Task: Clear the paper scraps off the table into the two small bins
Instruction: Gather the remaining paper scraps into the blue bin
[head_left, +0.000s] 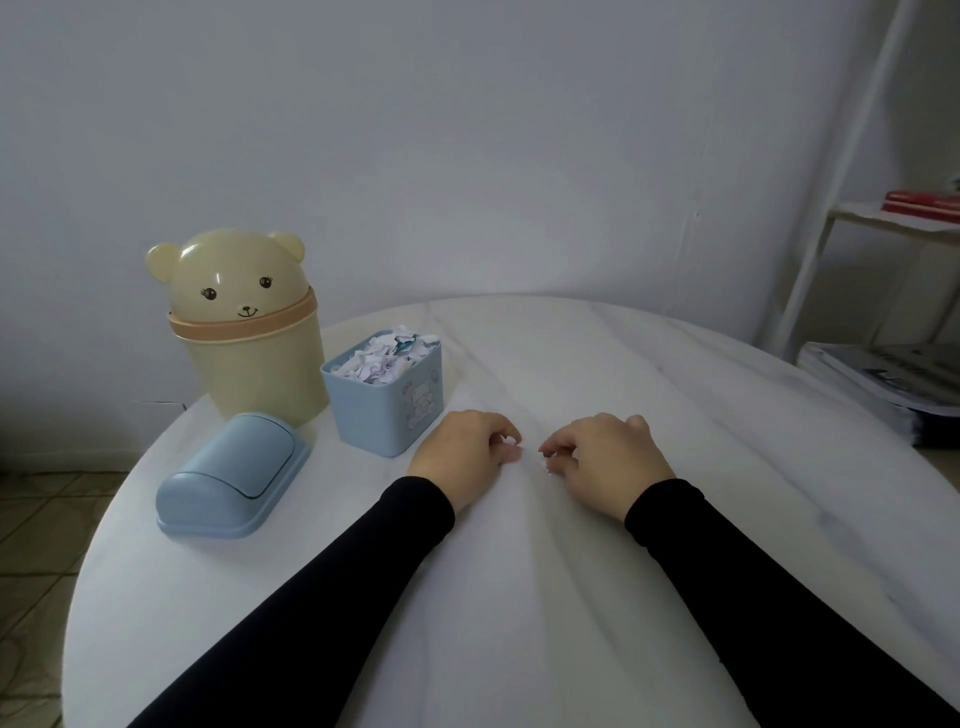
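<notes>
Between both hands, left hand (460, 457) pinches a paper scrap (511, 441), right hand (602, 460) curls over tiny bits, last pickup; next, drop into heaped blue bin (387, 400) just beyond left.

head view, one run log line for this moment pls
blue bin: open, heaped with scraps | blue lid: on table | bear bin: lidded | left hand: pinching scrap | right hand: pinching scrap

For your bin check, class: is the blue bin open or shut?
Open. The blue bin shows paper scraps heaped to its rim; its lid lies beside it on the table.
</notes>
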